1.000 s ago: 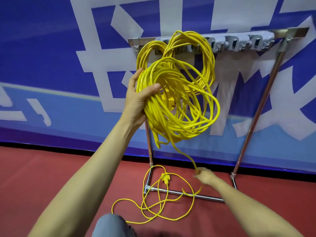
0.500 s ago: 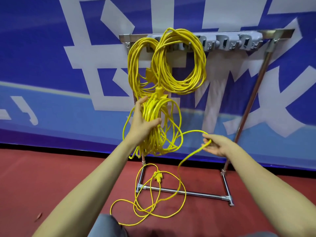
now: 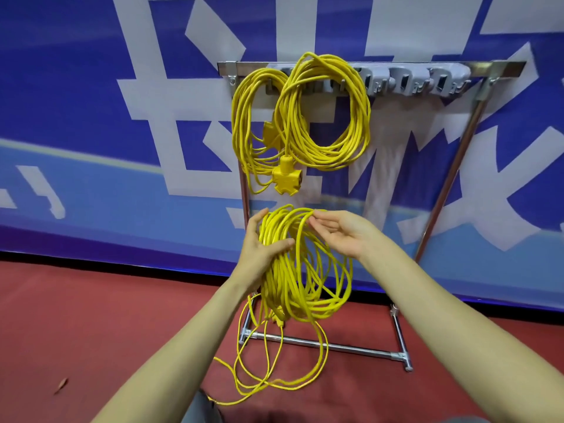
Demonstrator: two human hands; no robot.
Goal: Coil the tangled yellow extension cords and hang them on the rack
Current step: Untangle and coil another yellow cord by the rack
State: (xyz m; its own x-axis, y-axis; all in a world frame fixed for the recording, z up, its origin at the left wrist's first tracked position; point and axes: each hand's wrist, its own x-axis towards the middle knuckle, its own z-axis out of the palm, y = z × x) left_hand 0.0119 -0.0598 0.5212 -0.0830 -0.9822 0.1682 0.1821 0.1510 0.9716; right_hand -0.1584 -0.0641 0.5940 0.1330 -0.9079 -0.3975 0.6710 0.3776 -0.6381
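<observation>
Left hand: the left hand [image 3: 262, 250] grips a bundle of thin yellow extension cord [image 3: 283, 279] near its top, fingers behind the strands and thumb laid across the front.
Right hand: the right hand [image 3: 340, 236] is spread and relaxed with the palm turned toward the bundle. Its fingertips [image 3: 314, 218] touch the top loop without closing round it.
Held cord: the bundle hangs in long uneven loops in front of the lower half of the chrome tube rack [image 3: 452, 172], below the hung coils and apart from them. Its lowest loops reach close to the rack's base bar.
Slack: loose yellow loops [image 3: 283, 383] trail down from the bundle and lie on the red floor [image 3: 76, 315], some crossing over the base bar.
Hung cords: two coils of yellow cord [image 3: 305, 141] hang from the grey plastic hooks [image 3: 403, 83] at the left end of the top bar, a narrow one [image 3: 242, 123] on the left and a wider, rounder one [image 3: 360, 117] beside it, overlapping.
Socket: a yellow star-shaped socket block [image 3: 287, 178] dangles below where the two coils meet.
Spare hooks: the hooks toward the right end carry nothing.
Backdrop: a blue and white banner [image 3: 91, 87] stands behind the rack.
Floor: a small brown scrap [image 3: 61, 385] lies well to the left.
</observation>
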